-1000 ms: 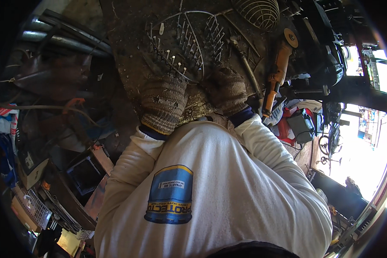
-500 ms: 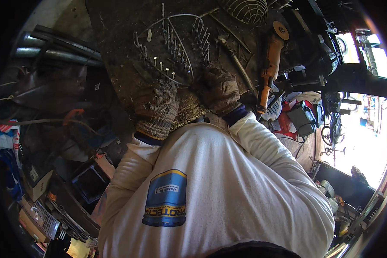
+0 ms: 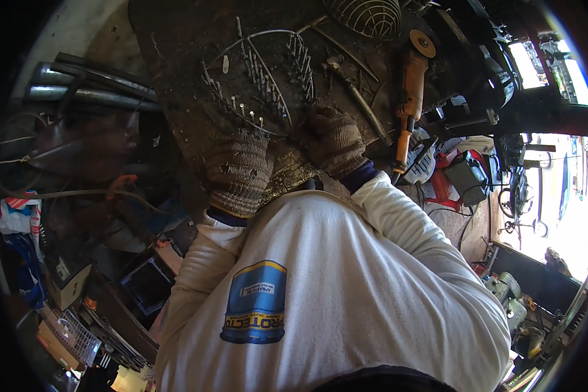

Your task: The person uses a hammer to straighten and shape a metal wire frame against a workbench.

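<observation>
A leaf-shaped frame of bent metal rod (image 3: 278,91), with a rod along its middle and rows of short upright pegs, lies on the dark worktable (image 3: 170,39). At its near left edge is my left hand (image 3: 240,171), in a worn brown knit glove, its fingers closed at the rod. My right hand (image 3: 333,138), gloved alike, is curled at the frame's near right end. The fingertips of both are dark and partly hidden. Beyond my right hand lies a hammer (image 3: 359,98) with a metal handle.
An orange angle grinder (image 3: 411,88) rests to the right of the hammer. At the far edge is a round wire guard (image 3: 372,16). A small pale metal piece (image 3: 225,64) lies inside the frame's left part. Metal pipes (image 3: 91,95) are stacked at left; a red-and-grey machine (image 3: 460,176) stands at right.
The whole view has turned slightly, so things at left sit lower and things at right higher. Both hands stay at the frame's near edge.
</observation>
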{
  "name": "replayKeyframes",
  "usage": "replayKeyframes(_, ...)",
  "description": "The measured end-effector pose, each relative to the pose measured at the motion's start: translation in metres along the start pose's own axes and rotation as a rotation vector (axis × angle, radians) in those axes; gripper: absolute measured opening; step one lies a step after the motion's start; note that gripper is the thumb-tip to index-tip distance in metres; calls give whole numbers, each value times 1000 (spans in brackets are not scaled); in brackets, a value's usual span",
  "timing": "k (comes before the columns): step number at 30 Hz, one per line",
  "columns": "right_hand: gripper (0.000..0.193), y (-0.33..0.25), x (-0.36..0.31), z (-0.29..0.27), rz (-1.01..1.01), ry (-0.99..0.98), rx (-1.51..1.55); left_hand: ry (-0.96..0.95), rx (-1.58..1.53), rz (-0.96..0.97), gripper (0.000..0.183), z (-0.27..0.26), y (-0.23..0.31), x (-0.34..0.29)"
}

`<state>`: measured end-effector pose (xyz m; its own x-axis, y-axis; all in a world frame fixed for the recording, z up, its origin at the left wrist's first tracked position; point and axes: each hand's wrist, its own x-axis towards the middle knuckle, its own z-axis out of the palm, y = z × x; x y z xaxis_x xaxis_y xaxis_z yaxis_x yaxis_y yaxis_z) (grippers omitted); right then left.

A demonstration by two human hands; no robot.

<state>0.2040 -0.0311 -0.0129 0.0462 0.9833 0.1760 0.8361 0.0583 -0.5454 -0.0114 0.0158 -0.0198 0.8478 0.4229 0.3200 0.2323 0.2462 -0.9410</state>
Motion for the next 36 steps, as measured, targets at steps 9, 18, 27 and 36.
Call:
replayKeyframes(9,33,52,-15,50,111,-56,548,-365,-1232,-256,36,4,-21,-4)
replayKeyframes(18,38,-9,2,-13,73,-57,-97,-262,-1754,-700,57,119,-2,-2)
replayKeyframes(27,30,-6,0,-12,127,-33,-21,-541,-1896,-521,106,116,-4,22)
replayKeyframes(36,33,-6,-4,-11,111,18,36,-568,-1810,-532,106,112,3,19)
